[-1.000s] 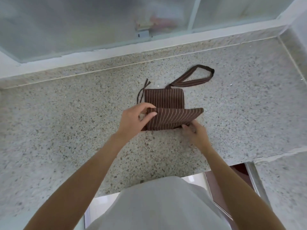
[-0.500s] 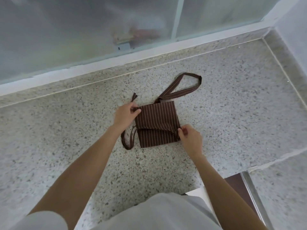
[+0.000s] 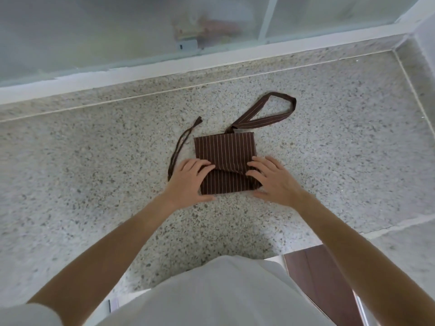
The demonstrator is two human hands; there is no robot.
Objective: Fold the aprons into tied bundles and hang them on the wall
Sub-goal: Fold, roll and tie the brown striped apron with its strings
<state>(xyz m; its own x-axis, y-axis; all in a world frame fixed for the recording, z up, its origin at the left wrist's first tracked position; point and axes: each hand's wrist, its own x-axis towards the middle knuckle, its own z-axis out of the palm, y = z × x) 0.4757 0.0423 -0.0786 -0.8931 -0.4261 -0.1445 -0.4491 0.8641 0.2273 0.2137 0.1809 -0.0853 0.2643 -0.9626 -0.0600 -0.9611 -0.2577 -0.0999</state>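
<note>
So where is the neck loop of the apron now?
In the head view, the neck loop lies flat on the speckled counter, beyond the folded apron and to its right, toward the window.

Bright, soft daylight through the frosted window [image 3: 117,31]; faint shadows, wide-angle edge bending.

A single view, from a wide-angle camera worn on the person's head. It looks forward and steeply down over the chest onto the speckled worktop [image 3: 94,184], close enough that both forearms run in from the bottom corners of the frame. The worktop's far edge, under a frosted window [image 3: 94,31], crosses the top; its far right corner sits at upper right, and its near edge cuts across at lower right. Straight lines bow toward the borders. No second view shares the scene
</note>
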